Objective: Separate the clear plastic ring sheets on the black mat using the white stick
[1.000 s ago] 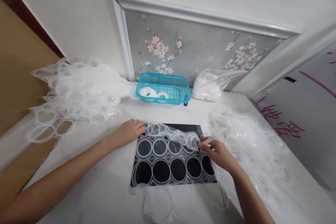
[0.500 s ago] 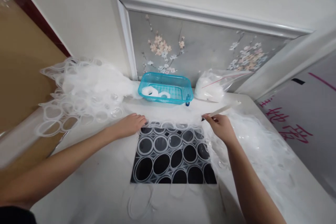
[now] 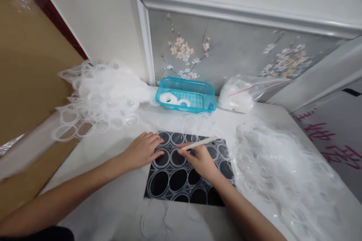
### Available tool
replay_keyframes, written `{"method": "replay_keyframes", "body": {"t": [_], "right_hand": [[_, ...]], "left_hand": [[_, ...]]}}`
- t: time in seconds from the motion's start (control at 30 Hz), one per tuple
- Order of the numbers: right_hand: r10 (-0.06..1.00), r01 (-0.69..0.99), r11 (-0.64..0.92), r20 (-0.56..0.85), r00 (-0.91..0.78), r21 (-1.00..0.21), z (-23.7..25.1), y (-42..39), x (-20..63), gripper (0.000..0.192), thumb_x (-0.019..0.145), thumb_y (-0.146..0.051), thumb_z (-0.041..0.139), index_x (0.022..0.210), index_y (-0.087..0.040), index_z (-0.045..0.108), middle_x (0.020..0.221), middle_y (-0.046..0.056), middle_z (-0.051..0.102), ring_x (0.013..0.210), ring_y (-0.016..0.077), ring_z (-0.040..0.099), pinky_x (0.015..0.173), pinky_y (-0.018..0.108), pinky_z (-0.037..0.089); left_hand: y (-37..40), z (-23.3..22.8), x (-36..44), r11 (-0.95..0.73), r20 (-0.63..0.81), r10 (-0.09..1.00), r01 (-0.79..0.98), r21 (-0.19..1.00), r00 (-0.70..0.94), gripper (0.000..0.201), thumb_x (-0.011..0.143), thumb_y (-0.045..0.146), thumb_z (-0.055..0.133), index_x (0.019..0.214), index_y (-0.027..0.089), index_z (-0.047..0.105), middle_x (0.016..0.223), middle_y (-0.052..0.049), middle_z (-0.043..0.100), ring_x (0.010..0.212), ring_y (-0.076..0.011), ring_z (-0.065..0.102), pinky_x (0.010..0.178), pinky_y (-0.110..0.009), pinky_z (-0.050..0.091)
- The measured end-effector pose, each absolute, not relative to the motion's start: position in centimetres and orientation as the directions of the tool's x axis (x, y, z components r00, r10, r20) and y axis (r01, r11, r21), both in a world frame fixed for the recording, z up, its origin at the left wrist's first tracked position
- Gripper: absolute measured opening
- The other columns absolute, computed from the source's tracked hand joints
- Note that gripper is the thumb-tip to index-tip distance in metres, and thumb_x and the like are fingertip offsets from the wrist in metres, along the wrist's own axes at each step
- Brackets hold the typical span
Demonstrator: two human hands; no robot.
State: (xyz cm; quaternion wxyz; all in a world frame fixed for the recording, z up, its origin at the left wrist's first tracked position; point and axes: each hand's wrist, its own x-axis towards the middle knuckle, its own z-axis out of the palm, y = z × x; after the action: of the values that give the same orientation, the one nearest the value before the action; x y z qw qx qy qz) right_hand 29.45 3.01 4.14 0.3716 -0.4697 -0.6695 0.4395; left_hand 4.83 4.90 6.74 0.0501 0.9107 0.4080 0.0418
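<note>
Right now my left hand (image 3: 144,150) lies flat, fingers spread and gripping nothing, pressing on the left part of the clear plastic sheet of rings (image 3: 181,158) that covers the black mat (image 3: 158,186) in front of me. My right hand (image 3: 199,160) is closed in a pinch around a thin white stick (image 3: 202,143), which slants up and to the right from my fingertips, low over the sheet's far rows. Both hands sit near each other at the far left of the mat, not quite touching. Some rings on the near rows show plain black through their holes, while the far rows look filmy.

Off to my left, a big heap of tangled ring sheets (image 3: 98,96) spills over the edge of the white table (image 3: 113,199). Another loose heap of the same clear plastic (image 3: 277,169) spreads along my right side, just beside the mat. Beyond the mat stands a turquoise basket (image 3: 209,103) with a few white rings (image 3: 172,99) inside. Next to it on the right lies a clear zip bag (image 3: 237,98) filled with white pieces, leaning against the framed flower panel (image 3: 226,49) on the wall.
</note>
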Motion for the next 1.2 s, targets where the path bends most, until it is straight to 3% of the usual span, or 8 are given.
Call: {"method": "replay_keyframes", "body": {"t": [0.17,0.63,0.8,0.9,0.97,1.07,1.13,1.2], "right_hand": [[0.908,0.246,0.193,0.078,-0.411,-0.95,3.0,2.1,25.5,0.01,0.083,-0.028,0.067,0.085,-0.022,0.074,0.09,0.003,0.076,0.085,0.0222,0.071,0.082,0.034,0.054],[0.872,0.347,0.354,0.172,-0.459,-0.868,1.8,0.9,25.3,0.011,0.088,-0.029,0.063,0.088,-0.023,0.071,0.089,0.005,0.074,0.087,0.0218,0.067,0.081,0.037,0.053],[0.661,0.394,0.713,0.371,-0.652,-0.58,0.7,-0.4,25.7,0.016,0.092,-0.019,0.055,0.097,-0.025,0.068,0.107,0.004,0.073,0.122,0.0282,0.054,0.1,0.05,0.042],[0.533,0.39,0.838,0.42,-0.735,-0.381,1.8,1.7,26.1,0.021,0.092,-0.016,0.052,0.102,-0.027,0.067,0.106,0.003,0.073,0.119,0.0272,0.055,0.107,0.055,0.033],[0.625,0.495,0.78,0.52,-0.583,-0.383,3.5,4.7,26.7,0.021,0.093,-0.018,0.049,0.099,-0.027,0.067,0.1,0.003,0.073,0.108,0.025,0.061,0.104,0.054,0.036],[0.783,0.669,0.387,0.61,0.126,-0.635,6.0,8.1,28.3,0.031,0.097,-0.024,0.036,0.1,-0.021,0.067,0.102,0.008,0.069,0.101,0.0237,0.063,0.094,0.047,0.046],[0.822,0.612,0.374,0.554,0.129,-0.697,6.5,7.6,29.2,0.025,0.095,-0.028,0.043,0.097,-0.021,0.068,0.101,0.008,0.069,0.1,0.0238,0.063,0.093,0.045,0.047],[0.891,0.516,0.438,0.432,-0.14,-0.736,5.7,5.0,29.7,0.017,0.091,-0.028,0.053,0.089,-0.024,0.069,0.093,0.006,0.071,0.096,0.0241,0.064,0.091,0.044,0.049]], "left_hand": [[1.4,3.0,2.4,-0.603,-0.03,0.782,0.767,0.22,0.623,0.071,0.086,0.066,0.048,0.138,0.019,0.043,0.142,-0.011,0.049,0.136,-0.0311,0.035,0.11,-0.047,0.026],[0.5,2.4,3.3,-0.487,-0.074,0.843,0.815,0.315,0.532,0.079,0.083,0.074,0.04,0.142,0.021,0.04,0.148,-0.01,0.041,0.143,-0.0331,0.019,0.112,-0.062,-0.003],[0.5,2.5,4.5,-0.434,-0.172,0.857,0.86,0.269,0.487,0.092,0.08,0.075,0.043,0.151,0.021,0.019,0.155,-0.013,0.025,0.144,-0.0388,0.008,0.103,-0.073,-0.012],[0.8,3.0,5.3,-0.409,-0.273,0.845,0.884,0.224,0.46,0.094,0.08,0.071,0.05,0.151,0.021,0.016,0.156,-0.014,0.019,0.144,-0.0415,0.005,0.097,-0.077,-0.014],[1.0,3.4,5.6,-0.405,-0.313,0.834,0.889,0.215,0.455,0.099,0.077,0.07,0.055,0.152,0.02,0.013,0.156,-0.015,0.017,0.144,-0.0425,0.003,0.095,-0.078,-0.016],[1.2,3.7,5.4,-0.402,-0.317,0.829,0.885,0.234,0.46,0.107,0.074,0.073,0.057,0.152,0.02,0.006,0.156,-0.016,0.016,0.143,-0.0431,0.001,0.096,-0.077,-0.017],[1.4,3.8,5.1,-0.4,-0.3,0.832,0.88,0.256,0.466,0.114,0.071,0.076,0.057,0.152,0.019,0.002,0.156,-0.017,0.015,0.143,-0.0437,-0.001,0.097,-0.075,-0.017],[1.5,3.9,5.2,-0.406,-0.276,0.834,0.87,0.279,0.477,0.121,0.067,0.08,0.056,0.152,0.016,-0.001,0.157,-0.017,0.011,0.143,-0.0438,-0.003,0.1,-0.074,-0.015]]}}
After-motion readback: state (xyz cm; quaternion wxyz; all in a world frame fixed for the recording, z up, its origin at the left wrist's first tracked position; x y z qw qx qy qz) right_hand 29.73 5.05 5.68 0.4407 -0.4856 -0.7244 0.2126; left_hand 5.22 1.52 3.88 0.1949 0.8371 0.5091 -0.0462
